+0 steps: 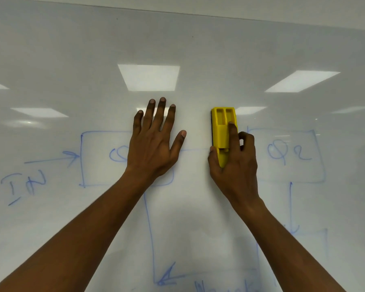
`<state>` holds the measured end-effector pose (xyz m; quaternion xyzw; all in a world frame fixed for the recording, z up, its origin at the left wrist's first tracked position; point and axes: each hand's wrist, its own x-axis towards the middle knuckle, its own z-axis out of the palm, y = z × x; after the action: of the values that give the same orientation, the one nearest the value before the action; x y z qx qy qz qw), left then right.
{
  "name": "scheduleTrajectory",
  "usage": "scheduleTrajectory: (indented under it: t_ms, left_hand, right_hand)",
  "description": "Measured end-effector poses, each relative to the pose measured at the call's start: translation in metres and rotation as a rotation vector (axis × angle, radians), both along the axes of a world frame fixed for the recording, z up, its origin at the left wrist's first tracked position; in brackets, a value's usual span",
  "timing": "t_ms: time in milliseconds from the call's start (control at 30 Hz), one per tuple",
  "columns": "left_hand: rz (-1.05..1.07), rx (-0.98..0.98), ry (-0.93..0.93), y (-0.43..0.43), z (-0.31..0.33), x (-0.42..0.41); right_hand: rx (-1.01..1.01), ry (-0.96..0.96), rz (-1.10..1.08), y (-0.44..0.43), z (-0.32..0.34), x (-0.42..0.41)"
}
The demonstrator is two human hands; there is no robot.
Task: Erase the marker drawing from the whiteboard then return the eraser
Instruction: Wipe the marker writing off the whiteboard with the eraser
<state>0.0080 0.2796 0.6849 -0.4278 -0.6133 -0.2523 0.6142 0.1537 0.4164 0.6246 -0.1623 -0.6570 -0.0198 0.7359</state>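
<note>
Now right hand (234, 165) grip clenched around yellow eraser (222, 131); left hand (154, 142) splayed on whiteboard (198, 49).

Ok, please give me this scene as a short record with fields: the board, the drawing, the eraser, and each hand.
board: whiteboard, glossy, ceiling lights reflected
drawing: blue marker diagram, boxes, arrows, the letters IN; mostly still there
eraser: yellow eraser, dark pad against the board
right hand: right hand grips the eraser
left hand: left hand open, fingers spread, over the left box
</note>
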Motion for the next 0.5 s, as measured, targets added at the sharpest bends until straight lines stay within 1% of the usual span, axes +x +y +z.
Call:
scheduleTrajectory:
  t_ms: [267, 367, 433, 500]
  left_hand:
    - [0.037, 0.060, 0.044, 0.009, -0.002, -0.007]
    - [0.043, 0.068, 0.064, 0.009, -0.002, -0.009]
    - [0.048, 0.081, 0.073, 0.008, -0.003, -0.008]
    - [0.048, 0.095, 0.080, 0.008, -0.003, -0.008]
  right_hand:
    - [0.067, 0.098, -0.006, 0.000, 0.015, -0.004]
    - [0.117, 0.102, -0.075, 0.011, 0.013, 0.004]
    - [0.094, 0.152, -0.113, 0.027, 0.011, 0.018]
    - [0.007, 0.233, -0.124, 0.047, 0.012, 0.035]
